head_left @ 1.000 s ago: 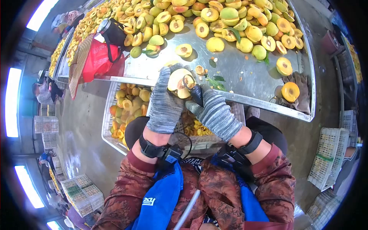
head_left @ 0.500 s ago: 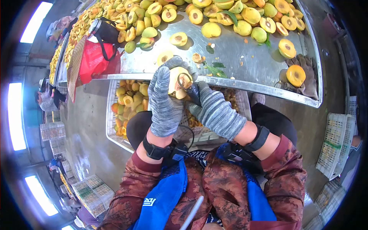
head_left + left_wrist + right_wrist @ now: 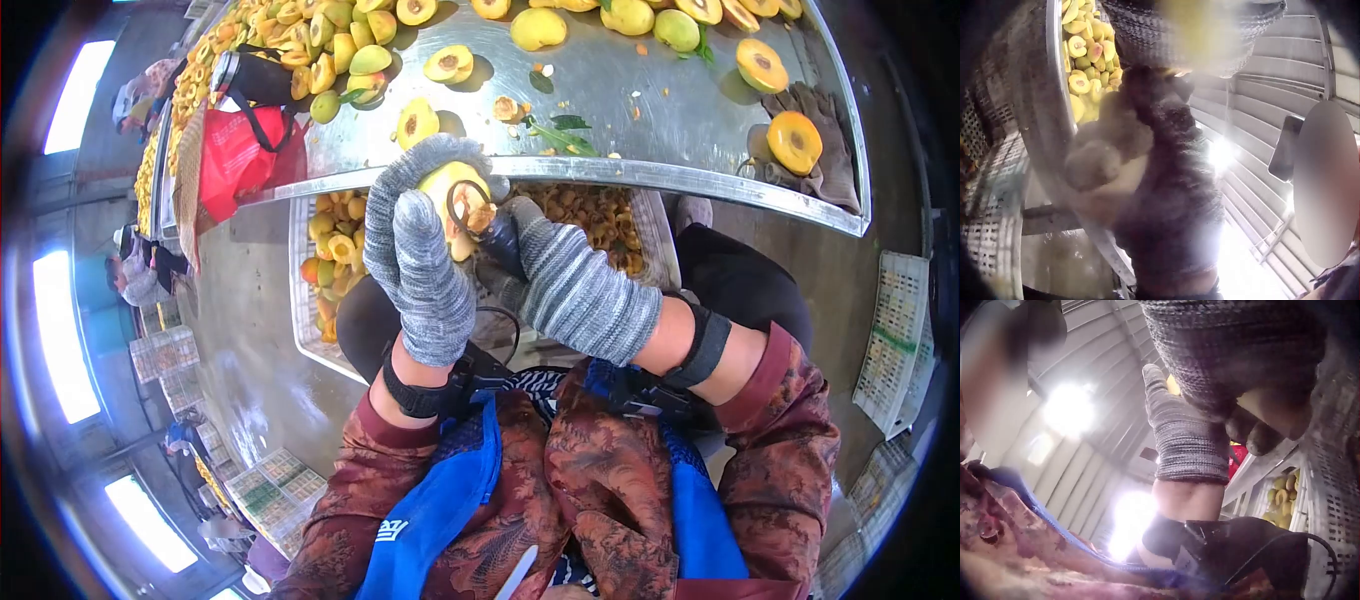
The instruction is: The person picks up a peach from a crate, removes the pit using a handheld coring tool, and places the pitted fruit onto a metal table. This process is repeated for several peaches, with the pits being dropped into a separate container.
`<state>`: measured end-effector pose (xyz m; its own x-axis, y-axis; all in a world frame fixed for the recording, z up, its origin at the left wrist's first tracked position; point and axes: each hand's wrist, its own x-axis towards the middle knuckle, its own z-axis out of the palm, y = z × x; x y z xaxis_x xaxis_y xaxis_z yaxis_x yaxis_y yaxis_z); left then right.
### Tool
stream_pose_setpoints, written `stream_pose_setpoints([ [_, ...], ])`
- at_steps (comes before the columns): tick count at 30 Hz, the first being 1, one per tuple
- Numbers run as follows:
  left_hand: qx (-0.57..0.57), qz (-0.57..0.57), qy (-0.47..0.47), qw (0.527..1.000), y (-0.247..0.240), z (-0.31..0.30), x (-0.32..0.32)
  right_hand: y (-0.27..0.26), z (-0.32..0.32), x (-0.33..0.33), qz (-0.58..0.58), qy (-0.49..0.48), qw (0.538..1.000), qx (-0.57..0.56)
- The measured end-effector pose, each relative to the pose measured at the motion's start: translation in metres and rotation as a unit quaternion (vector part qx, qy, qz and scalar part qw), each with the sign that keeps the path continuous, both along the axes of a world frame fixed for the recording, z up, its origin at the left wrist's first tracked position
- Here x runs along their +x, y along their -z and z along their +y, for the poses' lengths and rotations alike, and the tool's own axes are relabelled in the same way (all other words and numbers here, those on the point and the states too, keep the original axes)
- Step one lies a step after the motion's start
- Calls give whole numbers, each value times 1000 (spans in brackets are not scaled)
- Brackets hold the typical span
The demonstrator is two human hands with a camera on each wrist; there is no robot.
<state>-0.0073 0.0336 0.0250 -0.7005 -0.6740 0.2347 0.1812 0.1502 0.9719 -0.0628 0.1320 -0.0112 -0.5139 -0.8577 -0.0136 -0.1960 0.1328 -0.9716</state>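
Note:
My gloved left hand (image 3: 425, 255) holds a yellow peach half (image 3: 436, 188) just in front of the metal table's near edge, fingers curled over its far side. Its cut face is turned toward my right hand (image 3: 590, 290), which grips the black handle of a loop-ended pitting tool (image 3: 503, 245). The thin loop lies against the brownish middle of the peach half. In the right wrist view, my left glove (image 3: 1188, 437) rises behind the right glove (image 3: 1241, 350), and only a sliver of the yellow fruit shows between them.
On the metal table (image 3: 600, 110) lie loose peach halves (image 3: 417, 122), leaves and scraps. A red bag (image 3: 235, 160) and black flask (image 3: 262, 80) stand left; brown gloves (image 3: 830, 150) lie right. Below the edge, a white crate (image 3: 297, 270) holds peaches, with brownish pieces beside them.
The head view has shifted, and the table sits higher in it. Both hands are drawn back from the table edge. My left fingers now wrap farther over the peach half; the tool stays at its middle.

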Motion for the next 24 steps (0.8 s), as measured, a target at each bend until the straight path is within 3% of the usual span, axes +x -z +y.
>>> stream_pose_setpoints([
  [8, 24, -10, -22, 999, 1, -2, 4, -12, 1, 1, 7, -5, 1000, 29],
  [11, 14, -19, -18, 1000, -4, -1, 5, -12, 0, 2, 13, 4, 1000, -10],
  [13, 119, -20, -46, 992, -9, -2, 1, -15, -1, 0, 37, 1, 999, 12],
  [18, 89, 33, -6, 996, -7, -6, 1, -15, -5, 2, 3, 38, 998, -52],
  [20, 89, 40, 14, 995, -7, -5, 0, -19, -5, 2, -40, 21, 999, 24],
  [21, 86, 44, -7, 995, -6, -3, 0, -7, -8, 8, -12, 52, 998, -28],
  [24, 68, 43, -28, 996, -4, -2, 3, -17, -8, 3, -10, 20, 1000, 21],
])
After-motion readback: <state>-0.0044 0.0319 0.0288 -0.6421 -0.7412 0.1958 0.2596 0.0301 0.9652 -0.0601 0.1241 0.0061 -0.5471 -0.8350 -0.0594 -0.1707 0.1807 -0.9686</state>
